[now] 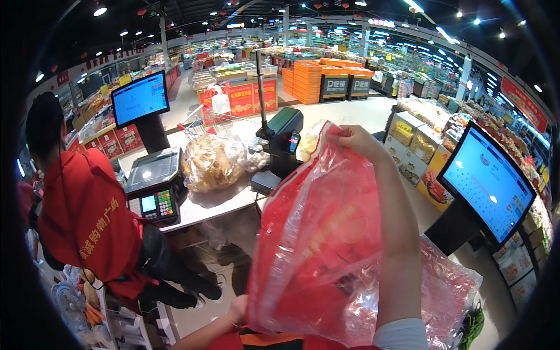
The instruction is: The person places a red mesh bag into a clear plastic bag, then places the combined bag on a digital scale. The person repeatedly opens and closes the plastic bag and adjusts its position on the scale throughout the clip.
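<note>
My right hand [350, 139], raised high, grips the top edge of a large clear plastic bag [323, 236] with a red strip along its edge. The bag hangs in front of my body, and red shows through it. My left hand [238, 310] is low at the bag's lower left edge, its fingers hidden behind the bag. Beyond the bag stands a dark device on a post with a small lit screen [294, 142]. To its left, a clear bag of golden-brown food [212, 162] rests on the white counter [199, 215].
A co-worker in a red vest [87, 210] stands at the left beside a counter scale [155, 168] and a monitor [141, 99]. Another monitor [489, 183] rises at the right. A shopping cart [218, 122] is behind the counter. Green vegetables [472, 323] lie at the lower right.
</note>
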{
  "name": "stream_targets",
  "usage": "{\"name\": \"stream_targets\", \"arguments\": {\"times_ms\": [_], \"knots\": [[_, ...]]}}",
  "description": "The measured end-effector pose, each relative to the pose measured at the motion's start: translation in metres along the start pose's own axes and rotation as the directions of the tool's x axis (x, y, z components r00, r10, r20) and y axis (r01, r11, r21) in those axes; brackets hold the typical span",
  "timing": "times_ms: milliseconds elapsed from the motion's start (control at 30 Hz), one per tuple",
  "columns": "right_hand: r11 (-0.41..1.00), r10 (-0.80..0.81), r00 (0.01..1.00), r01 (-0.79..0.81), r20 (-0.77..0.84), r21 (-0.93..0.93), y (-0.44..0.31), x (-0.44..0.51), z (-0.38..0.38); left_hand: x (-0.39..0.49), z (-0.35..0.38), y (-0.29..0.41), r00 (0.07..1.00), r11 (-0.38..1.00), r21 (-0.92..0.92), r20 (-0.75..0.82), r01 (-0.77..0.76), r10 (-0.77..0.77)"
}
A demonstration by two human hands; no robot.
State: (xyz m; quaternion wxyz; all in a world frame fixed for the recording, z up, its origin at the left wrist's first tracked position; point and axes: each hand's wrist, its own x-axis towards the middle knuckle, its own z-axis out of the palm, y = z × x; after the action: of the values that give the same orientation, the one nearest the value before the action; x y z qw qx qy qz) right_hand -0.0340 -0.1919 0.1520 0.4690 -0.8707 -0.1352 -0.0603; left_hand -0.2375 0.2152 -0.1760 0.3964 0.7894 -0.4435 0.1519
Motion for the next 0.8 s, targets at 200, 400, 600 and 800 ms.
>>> {"name": "stream_targets", "arguments": {"times_ms": [200,400,600,800], "knots": [[0.998,-0.03,0.969,0.014,-0.244,-0.067,-0.016,-0.015,-0.009,0.009,-0.019,0.01,0.73,0.589,-0.668,-0.099,0.455,-0.676],[0.987,-0.16,0.954,0.163,-0.253,-0.011,-0.046,-0.032,-0.008,0.053,-0.057,-0.008,0.543,0.39,-0.906,-0.248,0.162,-0.802],[0.732,-0.402,0.686,-0.157,-0.606,-0.663,-0.087,-0.056,-0.008,0.054,-0.085,-0.027,0.598,0.475,-0.87,-0.315,0.128,-0.737],[0.59,-0.483,0.547,-0.374,-0.684,-0.716,-0.084,-0.055,-0.002,0.063,-0.096,0.02,0.492,-0.053,-0.997,0.07,0.049,-0.868]]}}
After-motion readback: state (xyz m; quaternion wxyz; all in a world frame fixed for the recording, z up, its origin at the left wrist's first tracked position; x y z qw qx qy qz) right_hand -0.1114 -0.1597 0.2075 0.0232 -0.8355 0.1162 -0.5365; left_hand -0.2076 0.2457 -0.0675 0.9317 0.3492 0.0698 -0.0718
